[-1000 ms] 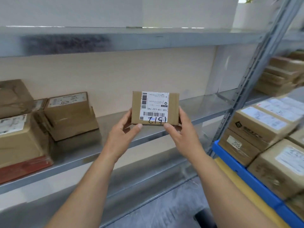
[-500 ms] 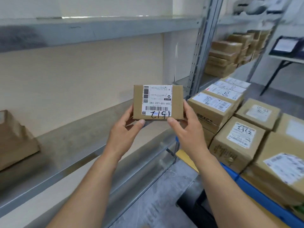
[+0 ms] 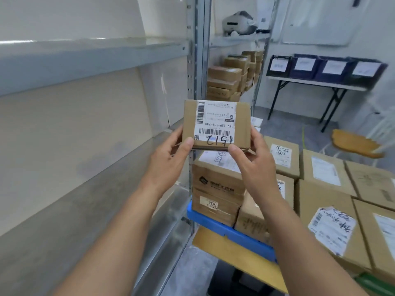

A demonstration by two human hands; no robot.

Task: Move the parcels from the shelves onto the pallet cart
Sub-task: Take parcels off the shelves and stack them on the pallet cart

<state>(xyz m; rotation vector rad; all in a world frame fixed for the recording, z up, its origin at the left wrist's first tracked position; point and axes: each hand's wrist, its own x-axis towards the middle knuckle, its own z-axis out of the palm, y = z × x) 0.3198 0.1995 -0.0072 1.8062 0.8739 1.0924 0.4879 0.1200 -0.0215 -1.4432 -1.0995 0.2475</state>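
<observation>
Both forearms extended; left grip [image 3: 168,155], right grip [image 3: 253,165] pinching (thumbs nearest camera).

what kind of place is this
Likely a parcel depot or stockroom: metal shelving with stacked cardboard boxes, a blue pallet cart loaded with labelled parcels, and a barcoded parcel marked 1512.

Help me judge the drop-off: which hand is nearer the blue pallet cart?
Right. The right hand grips the 1512 parcel by its right edge, above the stacked boxes on the blue pallet cart; the left hand grips the left edge, over the shelf.
</observation>
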